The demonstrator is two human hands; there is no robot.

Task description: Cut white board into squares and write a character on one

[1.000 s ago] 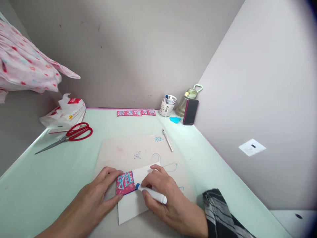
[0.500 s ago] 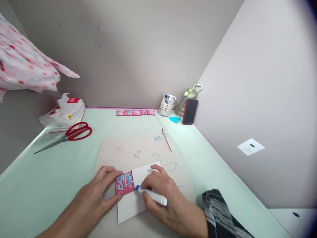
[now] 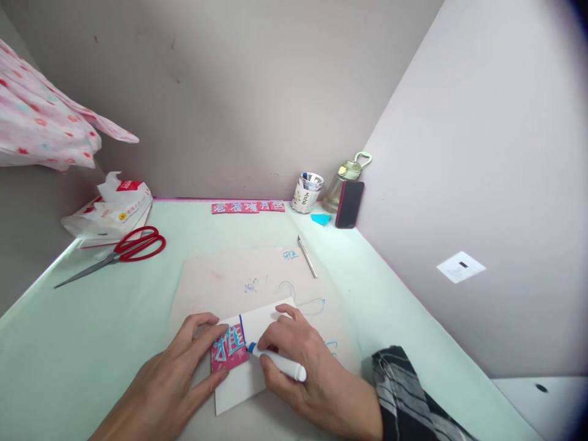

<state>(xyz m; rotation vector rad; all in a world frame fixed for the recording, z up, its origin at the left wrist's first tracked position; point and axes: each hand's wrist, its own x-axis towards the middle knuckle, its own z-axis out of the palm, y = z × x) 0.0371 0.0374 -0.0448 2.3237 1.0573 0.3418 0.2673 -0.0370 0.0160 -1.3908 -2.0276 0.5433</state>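
Now that the tile (image 3: 235, 359) has slid, left fingers (image 3: 211, 384) holding it, right fingers (image 3: 274, 336) gripping marker (image 3: 283, 365)

Clock positions refer to the centre of the view.

7 o'clock: square pink card (image 3: 233, 350), bearing a light-blue and white character. Adjoining rectangular card (image 3: 261, 322): plain white, with one dark-blue line. 6 o'clock: slim cylindrical marker (image 3: 285, 367), white barrel, blue collar. Flat beige sheet (image 3: 211, 285): light-blue and dark scribbles. Smooth desk top (image 3: 92, 337): pale mint green. 9 o'clock: metal scissors (image 3: 120, 249), red handles, grey blades. 10 o'clock: draped pink fabric (image 3: 46, 122), red and bluish spots. 2 o'clock: translucent bottle (image 3: 333, 195), olive green. 5 o'clock: black fabric sleeve (image 3: 404, 392), grey-and-white plaid.
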